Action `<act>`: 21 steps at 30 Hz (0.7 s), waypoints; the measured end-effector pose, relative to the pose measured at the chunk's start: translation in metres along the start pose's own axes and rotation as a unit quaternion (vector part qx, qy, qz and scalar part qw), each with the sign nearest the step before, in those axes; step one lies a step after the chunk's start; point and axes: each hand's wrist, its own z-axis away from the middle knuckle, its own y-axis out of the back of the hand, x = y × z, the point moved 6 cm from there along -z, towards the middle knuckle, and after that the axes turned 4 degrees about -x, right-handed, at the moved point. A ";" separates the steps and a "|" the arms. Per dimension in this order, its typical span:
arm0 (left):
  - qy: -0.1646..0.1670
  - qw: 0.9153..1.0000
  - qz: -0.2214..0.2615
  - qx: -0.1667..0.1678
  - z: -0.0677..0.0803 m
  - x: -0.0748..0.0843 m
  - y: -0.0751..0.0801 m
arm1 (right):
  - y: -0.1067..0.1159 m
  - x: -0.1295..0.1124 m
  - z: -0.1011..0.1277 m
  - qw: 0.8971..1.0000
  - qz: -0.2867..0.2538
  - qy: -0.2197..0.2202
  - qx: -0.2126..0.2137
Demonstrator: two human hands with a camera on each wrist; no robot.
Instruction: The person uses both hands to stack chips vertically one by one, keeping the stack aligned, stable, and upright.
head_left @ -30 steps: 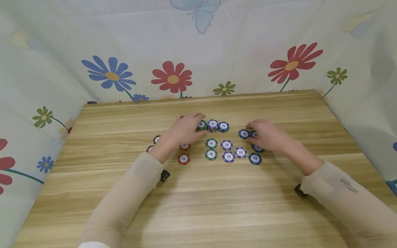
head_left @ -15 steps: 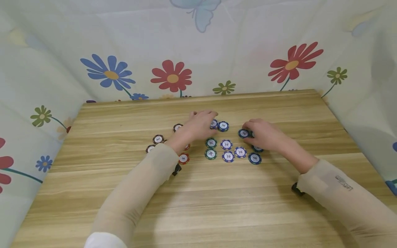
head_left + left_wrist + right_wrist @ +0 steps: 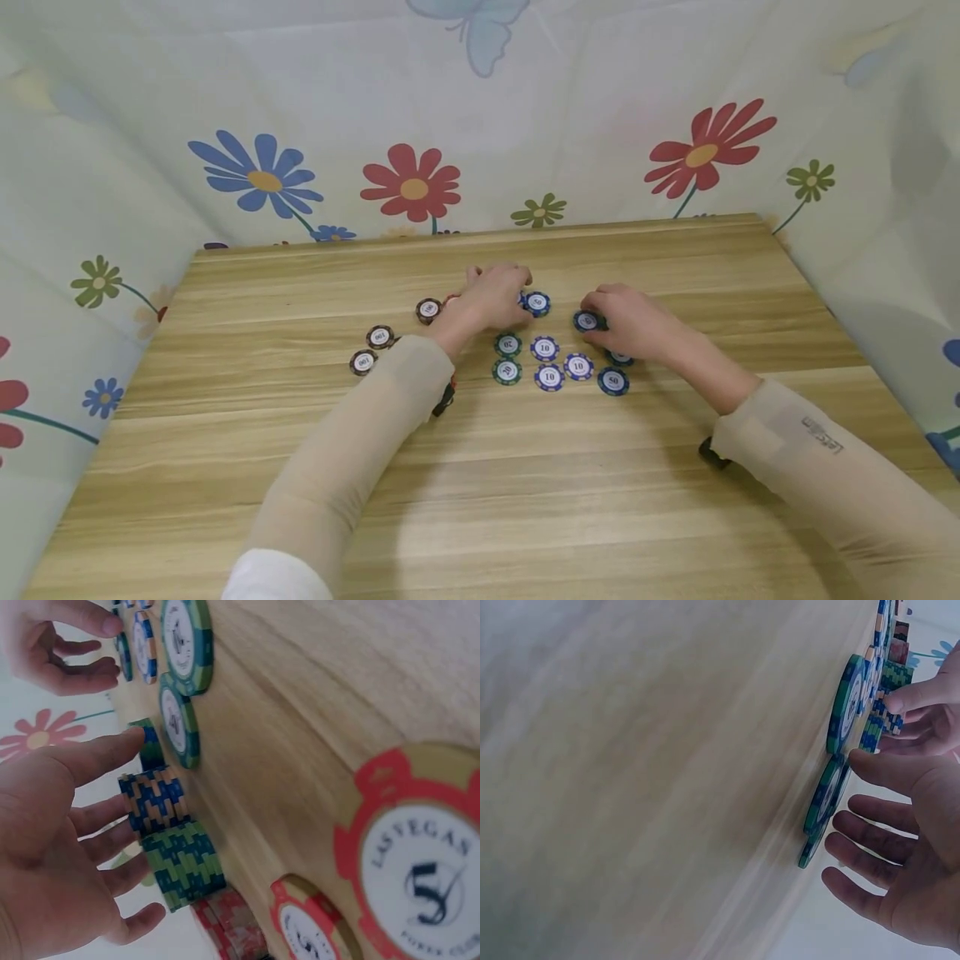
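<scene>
Poker chips lie spread on the wooden table (image 3: 525,483). My left hand (image 3: 495,292) hovers over short stacks at the far middle of the spread. In the left wrist view its fingers (image 3: 112,844) are loosely extended beside a blue-orange stack (image 3: 154,801), a green stack (image 3: 184,862) and a red stack (image 3: 225,930), holding nothing. My right hand (image 3: 626,325) rests with relaxed fingers at a dark blue chip (image 3: 587,321); in the right wrist view the right hand (image 3: 900,847) is spread open above flat chips (image 3: 821,799).
Green 20 chips (image 3: 507,344), purple 10 chips (image 3: 550,377) and a blue 50 chip (image 3: 613,381) lie between the hands. Three brown 100 chips (image 3: 380,337) lie left of them. A red 5 chip (image 3: 420,862) is near the left wrist. Flowered cloth (image 3: 412,183) walls the table.
My left hand has slid forward and right over the stacks, uncovering a brown chip at the left. The right hand has hardly moved.
</scene>
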 end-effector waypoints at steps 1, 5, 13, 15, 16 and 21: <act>0.002 1.000 -0.003 -0.001 -0.001 0.000 -0.001 | 0.000 0.001 0.000 1.000 0.000 -0.001 -0.001; 0.011 1.000 -0.010 -0.003 -0.005 0.000 -0.005 | -0.001 0.003 0.000 1.000 -0.001 -0.004 -0.005; 0.011 1.000 -0.020 -0.002 -0.008 -0.001 -0.007 | -0.001 0.003 -0.002 1.000 -0.004 -0.016 -0.012; 0.011 1.000 -0.022 -0.002 -0.008 0.000 -0.007 | -0.001 0.003 -0.003 1.000 -0.005 -0.016 -0.014; 0.011 1.000 -0.023 -0.002 -0.008 0.000 -0.007 | 0.000 0.002 -0.004 1.000 -0.006 -0.015 -0.015; 0.010 0.999 -0.030 -0.003 -0.008 0.002 -0.007 | 0.000 0.004 -0.006 1.000 -0.008 -0.017 -0.024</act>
